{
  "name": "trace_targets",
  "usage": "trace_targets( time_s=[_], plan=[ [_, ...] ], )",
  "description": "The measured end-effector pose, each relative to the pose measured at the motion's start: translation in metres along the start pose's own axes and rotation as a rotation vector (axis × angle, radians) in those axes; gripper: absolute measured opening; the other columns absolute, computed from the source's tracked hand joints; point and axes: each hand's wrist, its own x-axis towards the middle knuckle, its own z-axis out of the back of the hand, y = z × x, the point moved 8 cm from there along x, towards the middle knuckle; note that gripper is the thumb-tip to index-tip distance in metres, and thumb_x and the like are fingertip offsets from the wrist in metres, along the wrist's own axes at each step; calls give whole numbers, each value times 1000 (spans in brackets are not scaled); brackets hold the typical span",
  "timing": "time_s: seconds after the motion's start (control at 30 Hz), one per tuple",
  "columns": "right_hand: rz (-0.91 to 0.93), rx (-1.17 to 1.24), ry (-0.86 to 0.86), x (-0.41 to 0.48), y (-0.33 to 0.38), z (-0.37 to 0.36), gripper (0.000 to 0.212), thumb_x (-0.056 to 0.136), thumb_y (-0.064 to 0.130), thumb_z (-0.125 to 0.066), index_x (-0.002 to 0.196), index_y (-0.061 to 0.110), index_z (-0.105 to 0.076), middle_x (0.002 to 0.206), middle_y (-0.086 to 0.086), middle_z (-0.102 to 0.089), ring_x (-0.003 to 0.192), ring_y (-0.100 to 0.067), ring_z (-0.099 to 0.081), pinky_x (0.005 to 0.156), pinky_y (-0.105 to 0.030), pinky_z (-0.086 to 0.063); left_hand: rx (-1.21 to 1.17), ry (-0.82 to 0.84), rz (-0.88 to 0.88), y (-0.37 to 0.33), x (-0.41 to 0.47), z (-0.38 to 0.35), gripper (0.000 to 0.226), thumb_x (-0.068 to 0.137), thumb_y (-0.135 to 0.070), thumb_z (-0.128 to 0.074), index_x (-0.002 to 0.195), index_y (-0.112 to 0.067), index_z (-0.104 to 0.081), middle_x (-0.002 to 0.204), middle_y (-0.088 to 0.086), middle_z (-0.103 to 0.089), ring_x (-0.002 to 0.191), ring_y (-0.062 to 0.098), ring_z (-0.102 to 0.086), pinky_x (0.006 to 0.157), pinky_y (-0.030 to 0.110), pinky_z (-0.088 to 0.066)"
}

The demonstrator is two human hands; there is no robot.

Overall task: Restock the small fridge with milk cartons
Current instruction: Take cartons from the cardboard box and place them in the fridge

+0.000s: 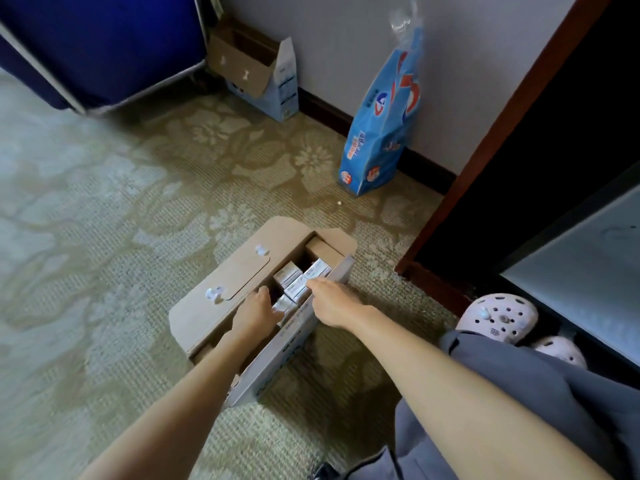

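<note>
Both hands reach into the open cardboard box [221, 289] on the carpet [104, 209], where the milk cartons [294, 282] stand packed upright. The left hand [256, 315] dips inside beside 1 carton and the right hand [330, 301] rests over the near wall, probably steadying it; whether either has closed on a carton I cannot tell. The fridge is likely the dark opening [554, 168] on the right.
</note>
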Motion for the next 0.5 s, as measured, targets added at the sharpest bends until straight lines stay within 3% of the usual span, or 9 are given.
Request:
trace_targets(
  time_s=[0.13,0.27,0.4,0.5],
  plan=[
    [42,-144,-69,12,3,-9,36,93,7,-43,129,7,-41,135,-10,-44,127,-28,-37,104,-42,-36,-64,66,-11,5,9,-21,29,87,-30,-60,110,-11,-55,100,3,-59,87,15,-53,68,24,-40],
    [45,-215,-160,27,2,-9,33,93,10,-42,126,8,-43,130,-9,-48,122,-26,-38,101,-40,-33,-117,51,79,21,14,-29,21,86,-28,-62,98,-13,-52,88,0,-57,79,16,-55,59,24,-43],
    [-18,-197,-216,39,-1,-11,38,90,31,-51,121,10,-48,129,-9,-50,121,-25,-39,100,-38,-29,-143,68,161,34,13,-34,24,84,-25,-63,88,-15,-42,74,-4,-46,64,8,-44,48,20,-30],
    [-63,-178,-246,46,-2,-13,45,84,39,-59,117,10,-49,128,-8,-50,121,-25,-39,101,-38,-27,-109,59,190,43,14,-36,25,82,-28,-65,89,-16,-44,73,-5,-47,66,9,-46,49,21,-32]
  ],
)
